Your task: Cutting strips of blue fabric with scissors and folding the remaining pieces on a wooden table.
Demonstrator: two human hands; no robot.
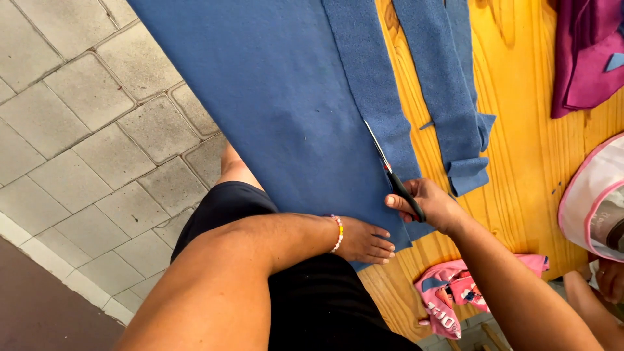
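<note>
A large sheet of blue felt fabric (273, 97) lies across a yellow wooden table (520, 149) and hangs over its edge. My right hand (430, 205) grips black-handled scissors (390, 170), whose blades point up along a cut between the sheet and a narrow blue strip (380, 97). My left hand (364, 242), with a beaded bracelet at the wrist, presses flat on the near end of the sheet, fingers together and pointing right.
More cut blue strips (448, 91) lie on the table, ends folded. Magenta fabric (585, 58) sits at the top right. A pink patterned cloth (455, 292) lies at the table's near edge. A white pink-trimmed bag (595, 201) is at right. Grey paving (84, 130) is at left.
</note>
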